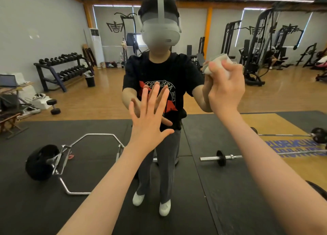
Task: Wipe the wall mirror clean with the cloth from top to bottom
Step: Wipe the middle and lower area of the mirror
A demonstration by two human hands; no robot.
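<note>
The wall mirror [74, 96] fills the whole view and reflects me and a gym room. My left hand [150, 117] lies flat on the glass at the centre, fingers straight and spread, meeting its own reflection. My right hand [225, 91] is raised at the upper right and grips a bunched white cloth [218, 62], pressing it against the glass. Most of the cloth is covered by my fingers.
Everything else is reflection: a hex bar [85, 156] and a short barbell [221, 157] on black floor mats, a dumbbell rack [62, 70] at the left, weight machines [261, 45] at the right. No mirror edge or frame shows.
</note>
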